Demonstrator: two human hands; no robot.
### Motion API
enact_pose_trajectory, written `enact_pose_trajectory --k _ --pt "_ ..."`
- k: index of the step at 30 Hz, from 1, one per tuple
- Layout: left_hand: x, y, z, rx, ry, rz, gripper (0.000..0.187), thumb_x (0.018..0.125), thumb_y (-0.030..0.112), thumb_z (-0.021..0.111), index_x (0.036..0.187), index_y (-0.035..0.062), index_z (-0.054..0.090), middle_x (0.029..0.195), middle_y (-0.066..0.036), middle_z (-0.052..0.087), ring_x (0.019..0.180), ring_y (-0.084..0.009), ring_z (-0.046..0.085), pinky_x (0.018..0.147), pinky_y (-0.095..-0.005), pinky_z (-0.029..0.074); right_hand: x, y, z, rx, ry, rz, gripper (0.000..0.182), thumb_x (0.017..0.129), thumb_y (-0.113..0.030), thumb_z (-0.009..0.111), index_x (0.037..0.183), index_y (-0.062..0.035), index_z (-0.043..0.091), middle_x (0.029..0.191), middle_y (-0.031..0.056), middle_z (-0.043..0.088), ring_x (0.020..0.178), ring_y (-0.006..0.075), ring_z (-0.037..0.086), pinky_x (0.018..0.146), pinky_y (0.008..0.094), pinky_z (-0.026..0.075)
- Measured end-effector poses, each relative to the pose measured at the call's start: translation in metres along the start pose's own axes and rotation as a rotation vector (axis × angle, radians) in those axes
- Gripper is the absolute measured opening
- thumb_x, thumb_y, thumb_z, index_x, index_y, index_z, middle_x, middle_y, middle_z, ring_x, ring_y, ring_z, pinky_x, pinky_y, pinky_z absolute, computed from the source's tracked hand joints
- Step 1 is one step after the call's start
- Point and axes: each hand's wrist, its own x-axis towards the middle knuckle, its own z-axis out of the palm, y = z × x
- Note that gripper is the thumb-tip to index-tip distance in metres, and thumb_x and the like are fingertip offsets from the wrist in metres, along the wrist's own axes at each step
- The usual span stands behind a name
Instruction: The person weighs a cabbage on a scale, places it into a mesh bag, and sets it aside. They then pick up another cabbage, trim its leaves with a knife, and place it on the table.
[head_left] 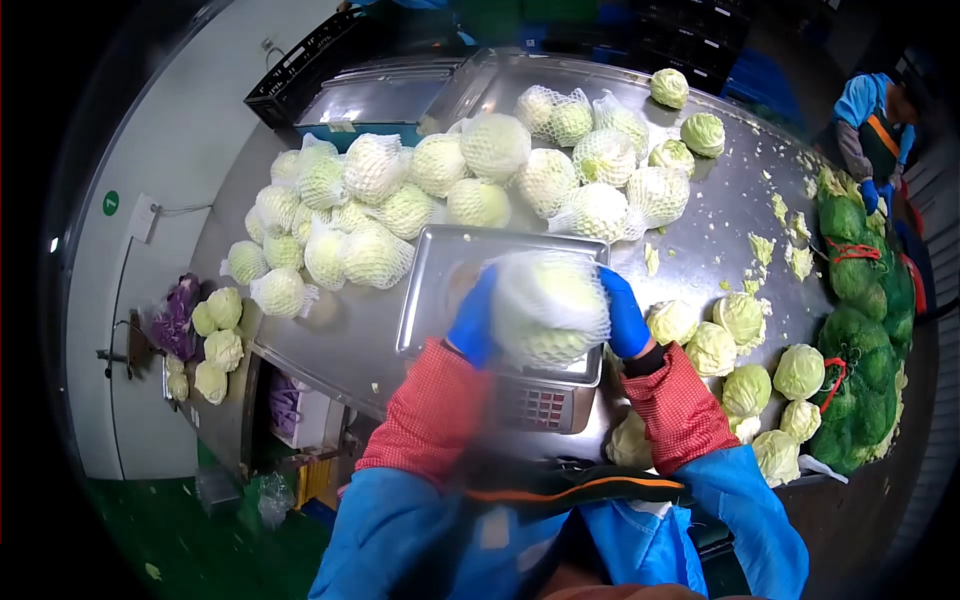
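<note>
A cabbage (550, 308) in white foam netting is held up between my two blue-gloved hands, blurred by motion. My left hand (474, 318) presses on its left side, and my right hand (626, 312) grips its right side. Below it lies the steel pan (425, 290) of a weighing scale, partly hidden by the cabbage and my hands. The scale's keypad (545, 408) shows at the front, close to my body. Just beyond the pan sit several netted cabbages (590, 212). To the right of my right hand are bare cabbages (712, 348).
Netted cabbages (375, 168) are piled at the left of the steel table (715, 260). Loose leaf scraps (762, 248) litter its right side, beside green mesh sacks (855, 340) of cabbages. Another person (880, 130) works at the far right. A black crate (300, 65) stands behind.
</note>
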Motion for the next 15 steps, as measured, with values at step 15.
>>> enact_pose_trajectory --k 15 --pt "0.029 0.028 0.058 -0.263 -0.050 -0.440 0.056 0.100 0.044 0.035 0.133 -0.0003 0.045 0.127 -0.016 0.054 0.113 -0.0250 0.056 0.097 -0.0424 0.046 -0.005 -0.022 -0.013 0.019 0.094 -0.032 0.030 0.096 -0.012 0.045 0.122 0.0014 0.055 0.114 0.0084 0.063 0.102 0.0156 0.059 0.090 0.0288 0.048"
